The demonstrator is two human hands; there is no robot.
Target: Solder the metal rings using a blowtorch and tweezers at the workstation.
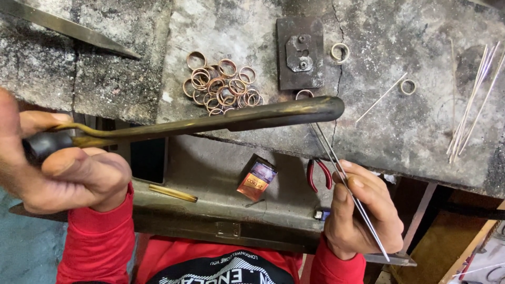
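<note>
- The left hand [63, 168] is wrapped tight around the dark handle of a long blowpipe [210, 122], thumb on top; the pipe runs level across the front edge of the bench [410, 131] and its blunt tip ends just past the middle of that edge.
- The right hand [363, 210] sits below the bench edge, fingers pinched together on thin metal tweezers [347, 184]; the tweezers slant up and left, their points reaching the bench edge under the blowpipe tip, beside a single ring [304, 94].
- A heap of copper rings [223, 87] lies just behind the blowpipe, near the front edge and left of a dark metal plate [300, 52]; two pale rings [340, 51] sit apart to the right of the plate.
- A bundle of thin wires [473, 100] fans along the right edge of the bench; bare stone lies open between it and the plate.
- Below the edge, a shelf carries a small orange box [256, 179] and red-handled pliers [319, 173]; red sleeves [100, 236] fill the bottom of the view.
</note>
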